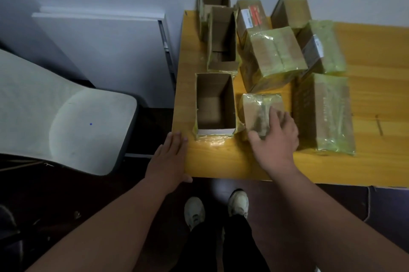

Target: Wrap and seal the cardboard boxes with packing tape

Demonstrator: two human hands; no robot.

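Note:
Several cardboard boxes stand on a yellow wooden table. A small box wrapped in yellowish tape sits near the front edge; my right hand lies on its near side, thumb and fingers curled round it. To its left stands an open empty box. My left hand rests flat on the table's front left corner, fingers straight. Two more open boxes stand behind. Taped boxes fill the middle and right. No tape roll shows.
A long taped box lies just right of my right hand. A pale chair stands left of the table, with a white cabinet behind it. My feet are on the dark floor below the table edge.

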